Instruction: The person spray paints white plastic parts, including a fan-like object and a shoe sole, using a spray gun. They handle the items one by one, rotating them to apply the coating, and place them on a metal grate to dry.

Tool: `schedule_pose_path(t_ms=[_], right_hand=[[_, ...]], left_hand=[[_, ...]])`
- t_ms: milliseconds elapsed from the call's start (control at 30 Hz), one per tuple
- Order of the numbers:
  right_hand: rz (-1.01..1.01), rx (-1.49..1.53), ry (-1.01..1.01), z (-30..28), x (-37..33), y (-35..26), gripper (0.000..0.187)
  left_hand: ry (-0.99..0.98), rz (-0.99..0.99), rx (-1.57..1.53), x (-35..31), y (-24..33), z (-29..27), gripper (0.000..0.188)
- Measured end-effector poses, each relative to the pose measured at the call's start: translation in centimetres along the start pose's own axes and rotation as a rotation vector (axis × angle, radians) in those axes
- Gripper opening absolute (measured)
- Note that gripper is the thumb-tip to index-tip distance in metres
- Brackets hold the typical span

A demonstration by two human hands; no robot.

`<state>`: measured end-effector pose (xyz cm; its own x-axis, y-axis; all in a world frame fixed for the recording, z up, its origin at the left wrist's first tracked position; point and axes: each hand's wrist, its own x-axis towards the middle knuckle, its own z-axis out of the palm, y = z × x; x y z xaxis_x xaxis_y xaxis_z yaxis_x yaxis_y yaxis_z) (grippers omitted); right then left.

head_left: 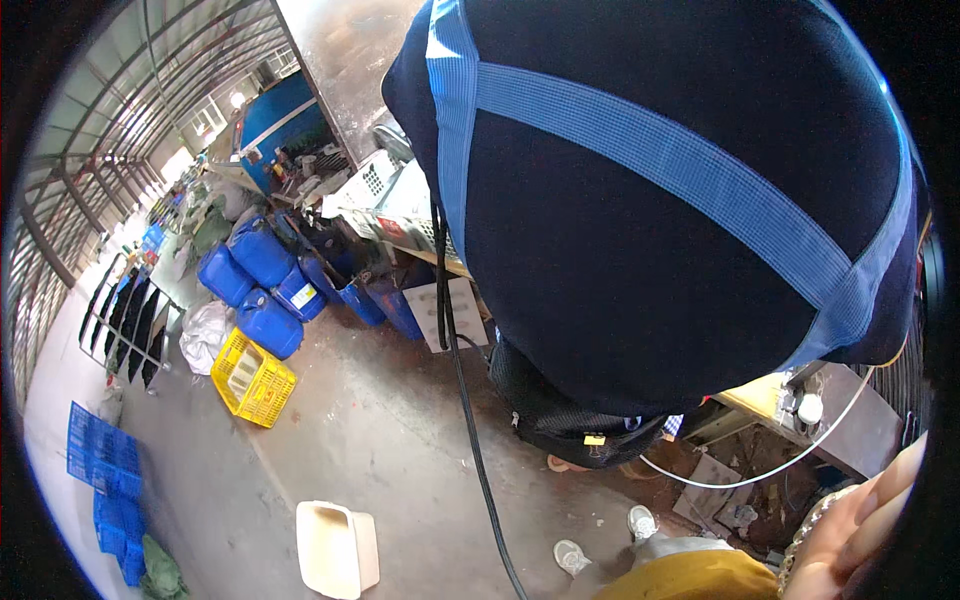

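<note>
A large dark navy cap (640, 200) crossed by light blue straps fills the upper right of the view, very close to the camera. Black mesh fabric (560, 415) with a small yellow tag hangs beneath it. My right hand (865, 525) enters at the lower right rim, fingers extended side by side, with a metal chain band (805, 535) at the wrist. The rim cuts the hand off, so I cannot see whether it holds anything. My left hand is out of view. A yellow garment (690, 578) and two white shoes (572, 555) show at the bottom edge.
A black cable (465, 420) hangs from the cap to the concrete floor. Several blue jerrycans (262, 280), a yellow crate (252, 380), a white tub (337, 548) and stacked blue crates (105, 470) stand on the left. A wooden bench (755, 395) with a thin white cable (760, 468) is at right.
</note>
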<state>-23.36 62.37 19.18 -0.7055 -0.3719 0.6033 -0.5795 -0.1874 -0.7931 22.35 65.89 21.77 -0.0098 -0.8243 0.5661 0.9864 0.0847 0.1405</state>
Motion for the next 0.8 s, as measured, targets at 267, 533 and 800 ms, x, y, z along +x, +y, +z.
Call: schedule_pose_path(t_ms=[267, 533, 800], right_hand=[[0.020, -0.006, -0.020, -0.4, 0.7, 0.5, 0.047], [0.012, 0.023, -0.007, -0.6, 1.5, -0.1, 0.047], [-0.018, 0.054, 0.119, 1.6, 6.7, -4.5, 0.047]], left_hand=[[0.155, -0.139, 0.072, 0.8, 0.4, 2.1, 0.016], [0.200, -0.130, 0.053, 2.5, -0.4, 2.9, 0.015], [-0.045, -0.417, 0.311, 19.4, -3.7, -6.5, 0.021]])
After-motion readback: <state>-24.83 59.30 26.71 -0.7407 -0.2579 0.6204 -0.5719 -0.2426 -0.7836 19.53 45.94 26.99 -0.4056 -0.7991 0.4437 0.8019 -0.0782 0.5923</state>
